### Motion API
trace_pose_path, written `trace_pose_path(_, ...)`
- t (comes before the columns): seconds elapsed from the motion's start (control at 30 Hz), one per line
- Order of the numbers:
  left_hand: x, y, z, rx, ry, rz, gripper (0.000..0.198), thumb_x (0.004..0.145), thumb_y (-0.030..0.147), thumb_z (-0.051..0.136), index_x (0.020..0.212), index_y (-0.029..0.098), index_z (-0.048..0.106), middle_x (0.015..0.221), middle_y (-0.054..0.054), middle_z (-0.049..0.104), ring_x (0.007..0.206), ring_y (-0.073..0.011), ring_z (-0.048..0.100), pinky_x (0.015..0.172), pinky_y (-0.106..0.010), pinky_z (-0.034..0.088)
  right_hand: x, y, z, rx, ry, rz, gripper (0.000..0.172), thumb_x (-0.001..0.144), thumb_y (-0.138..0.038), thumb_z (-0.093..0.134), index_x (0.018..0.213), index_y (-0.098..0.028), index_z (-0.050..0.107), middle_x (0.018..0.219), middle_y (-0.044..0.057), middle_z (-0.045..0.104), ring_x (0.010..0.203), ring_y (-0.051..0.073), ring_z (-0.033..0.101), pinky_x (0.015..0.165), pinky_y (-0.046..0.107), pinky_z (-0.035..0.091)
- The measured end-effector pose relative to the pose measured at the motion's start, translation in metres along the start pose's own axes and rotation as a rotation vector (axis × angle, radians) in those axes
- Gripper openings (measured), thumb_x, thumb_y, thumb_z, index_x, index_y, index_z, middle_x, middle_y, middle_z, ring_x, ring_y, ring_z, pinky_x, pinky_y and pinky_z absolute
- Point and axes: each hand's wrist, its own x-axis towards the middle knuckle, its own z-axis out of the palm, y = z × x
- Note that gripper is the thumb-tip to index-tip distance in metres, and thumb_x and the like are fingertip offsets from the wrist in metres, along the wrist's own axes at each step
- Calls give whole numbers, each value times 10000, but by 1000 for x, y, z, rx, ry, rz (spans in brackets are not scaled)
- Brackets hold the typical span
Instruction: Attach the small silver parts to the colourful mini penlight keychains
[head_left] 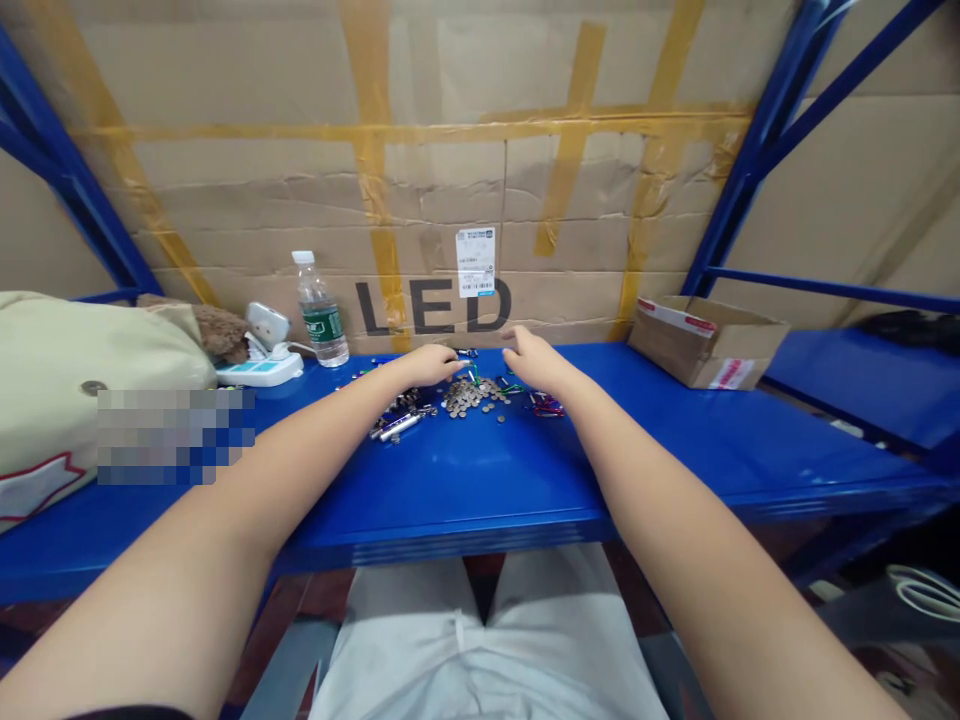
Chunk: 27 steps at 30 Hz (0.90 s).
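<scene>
My left hand is above the back of the blue table, its fingers pinched on a small silver piece with a green strand hanging from it; the exact kind is too small to tell. To its right, my right hand is raised with thumb and fingers apart and nothing visible in it. Below and between both hands lies a pile of small round silver discs, like button cells. Slim silver tubes lie in front of my left forearm. Red and blue small parts lie beside my right wrist, partly hidden by it.
On the blue table, a water bottle and a white power strip stand at the back left, near a cream bag. An open cardboard box sits at the right. Large cardboard backs the table between blue metal posts.
</scene>
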Motion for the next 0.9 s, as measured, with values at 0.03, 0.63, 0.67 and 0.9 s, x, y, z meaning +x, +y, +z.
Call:
trace_pose_path(0.03,11,1,1,48,31,-10,370,878,443,413,825,161,645,898,-108,682,810,-236,599,728,-300,408,1,3,-2,13,6,17,397,858,-216,429,1234,-94,464,1164,176,607,1064,250,560,880,348,426)
trace_pose_path(0.63,-49,-25,-21,325,-74,-180,284,815,335,468,960,205,676,1038,-96,687,935,-258,609,771,-322,436,-9,-10,-11,1,-301,17,299,837,-306,503,1071,-167,624,854,98,682,598,183,591,579,319,438)
trace_pose_path(0.67,-56,-30,-22,300,-80,-177,289,812,344,476,973,212,676,1043,-87,689,930,-248,612,765,-309,439,-9,-13,-12,-30,-319,-15,243,819,-296,528,986,-175,656,860,92,684,629,185,600,587,311,436)
trace_pose_path(0.9,-68,-49,-34,367,-93,-150,278,705,221,549,934,256,704,986,-47,708,856,-217,620,716,-272,432,-19,-27,-15,-178,-530,-134,147,747,-339,615,767,-220,699,787,50,692,602,163,588,505,272,406)
